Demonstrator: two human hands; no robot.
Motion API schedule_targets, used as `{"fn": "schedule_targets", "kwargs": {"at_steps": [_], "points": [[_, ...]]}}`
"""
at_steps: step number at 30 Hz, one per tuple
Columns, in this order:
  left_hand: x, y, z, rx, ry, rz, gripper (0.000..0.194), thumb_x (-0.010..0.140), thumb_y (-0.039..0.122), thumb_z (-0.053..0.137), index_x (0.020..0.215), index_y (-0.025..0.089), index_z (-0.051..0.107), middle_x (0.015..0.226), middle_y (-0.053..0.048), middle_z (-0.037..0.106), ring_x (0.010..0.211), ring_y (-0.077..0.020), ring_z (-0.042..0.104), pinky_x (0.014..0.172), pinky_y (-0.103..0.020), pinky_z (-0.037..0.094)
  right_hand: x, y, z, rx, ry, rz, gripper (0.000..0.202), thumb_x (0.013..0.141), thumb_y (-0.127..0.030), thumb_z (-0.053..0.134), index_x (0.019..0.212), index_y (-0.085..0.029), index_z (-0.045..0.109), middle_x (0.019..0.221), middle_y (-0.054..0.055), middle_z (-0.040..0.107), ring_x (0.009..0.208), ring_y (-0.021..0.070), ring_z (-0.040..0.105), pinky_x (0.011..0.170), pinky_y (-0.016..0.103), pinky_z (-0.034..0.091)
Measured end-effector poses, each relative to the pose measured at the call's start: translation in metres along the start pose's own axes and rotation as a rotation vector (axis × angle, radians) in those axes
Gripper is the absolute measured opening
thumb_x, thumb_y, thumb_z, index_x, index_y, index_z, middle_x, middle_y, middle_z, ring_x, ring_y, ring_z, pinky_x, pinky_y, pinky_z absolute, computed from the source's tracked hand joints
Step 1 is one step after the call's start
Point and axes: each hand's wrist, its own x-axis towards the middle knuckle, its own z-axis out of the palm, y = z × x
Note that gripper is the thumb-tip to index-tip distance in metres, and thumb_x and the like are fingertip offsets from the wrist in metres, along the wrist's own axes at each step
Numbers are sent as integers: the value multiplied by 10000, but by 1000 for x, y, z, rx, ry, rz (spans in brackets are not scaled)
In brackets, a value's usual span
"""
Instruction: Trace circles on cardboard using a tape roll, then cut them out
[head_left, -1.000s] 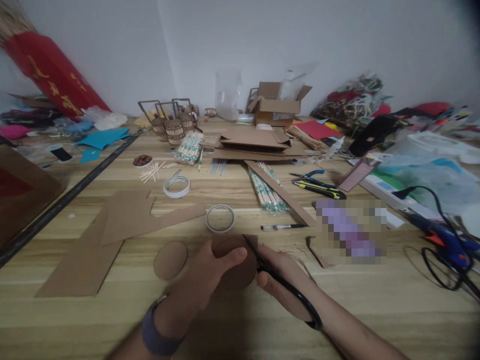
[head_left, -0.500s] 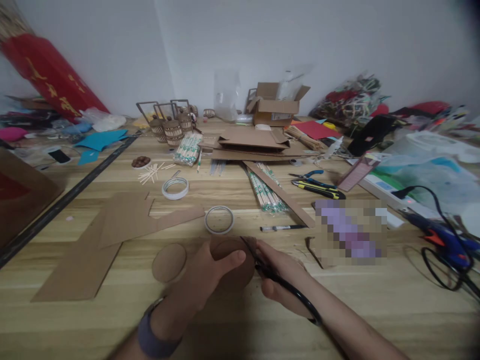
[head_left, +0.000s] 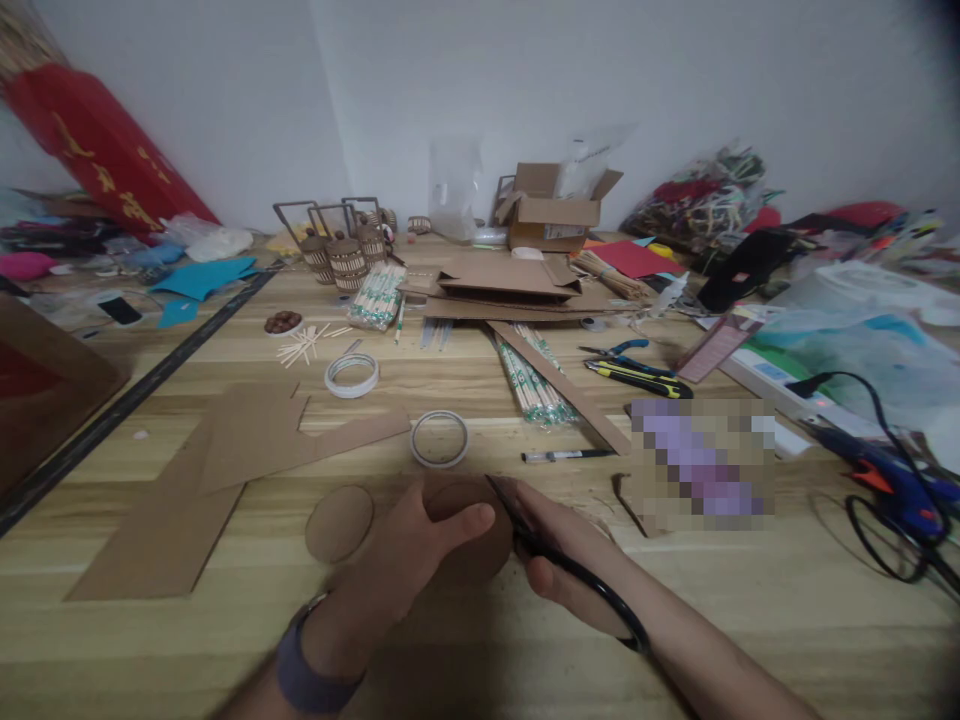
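My left hand [head_left: 431, 535] grips a brown cardboard piece [head_left: 476, 545] with a rounded lower edge, its thumb lying on top. In my right hand [head_left: 574, 560] are black scissors [head_left: 577, 572], whose blades meet the cardboard's upper right edge. A cut cardboard disc [head_left: 339, 524] lies on the table just left of my left hand. Beyond the hands sits a roll of tape [head_left: 439, 463], and a black pen [head_left: 566, 456] lies to its right.
Cardboard sheets [head_left: 161, 530] lie at the left. Another tape roll [head_left: 352, 390], wrapped sticks [head_left: 536, 390], pliers [head_left: 626, 348] and a yellow-black cutter [head_left: 637, 377] are farther back. A blue glue gun [head_left: 907, 495] with its cable lies at the right.
The scissor blades look closer together than before, and their tip has shifted slightly right. My left hand has hardly moved on the cardboard.
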Motion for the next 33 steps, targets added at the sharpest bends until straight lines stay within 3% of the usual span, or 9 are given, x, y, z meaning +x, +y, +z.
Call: {"fn": "schedule_targets", "kwargs": {"at_steps": [4,7,11,16,21,25,28,30,33], "points": [[2,-2,-1,-23,-34,2,436,704,462,807,1071,242,722,1124,-57,805,1116,-348,709,988,-455,540,1,-7,-2,13,-20,-29,885,851,-886,388,1418,-219,517,903,58,648,752,234,585,745,328,498],[2,-2,-1,18,-14,12,430,709,469,804,1071,251,726,1165,-50,794,1179,-355,676,1018,-462,518,4,-15,-3,-1,-26,-6,913,842,-896,376,1409,-196,525,913,68,667,751,240,598,721,327,502],[3,-3,0,-14,-22,-9,469,690,474,813,1089,250,711,1156,-47,796,1144,-348,693,994,-454,531,5,-20,-3,34,-13,-41,852,879,-862,377,1368,-188,558,1065,102,694,916,271,650,785,320,513],[4,-10,-2,-23,-25,-47,536,682,518,823,1110,227,684,1154,-76,791,1134,-357,697,977,-468,539,3,-19,-2,3,16,-21,814,878,-848,417,1317,-185,594,922,62,692,783,237,636,717,296,510],[3,-10,-1,-34,-27,-58,531,692,507,833,1124,237,684,1161,-59,789,1140,-340,696,991,-458,539,3,-19,-1,-22,31,-8,797,863,-849,450,1275,-191,628,901,56,674,760,229,616,724,299,506],[4,-1,-4,-280,-92,-75,482,682,478,834,1073,231,698,1153,-66,793,1132,-333,707,959,-436,570,0,-11,1,-19,56,55,837,814,-862,519,1296,-185,615,716,2,582,598,186,513,566,271,433],[8,5,-8,-495,-5,-113,446,698,524,786,1005,211,703,1083,-89,806,1058,-340,739,874,-419,610,-1,-5,-3,56,30,77,839,785,-849,577,1310,-196,625,636,-34,500,531,155,437,501,255,368],[9,6,-9,-509,66,-94,462,698,519,789,1026,204,704,1072,-86,808,1060,-339,740,873,-414,611,0,-4,-9,68,122,108,745,834,-797,575,1245,-184,672,638,-26,487,543,154,446,506,257,367],[6,2,-3,-399,49,-59,487,690,479,824,1080,212,705,1107,-80,805,1095,-344,729,912,-439,595,2,-8,-16,71,333,187,582,899,-686,571,1120,-164,699,653,-10,501,593,168,491,548,273,406]]}}
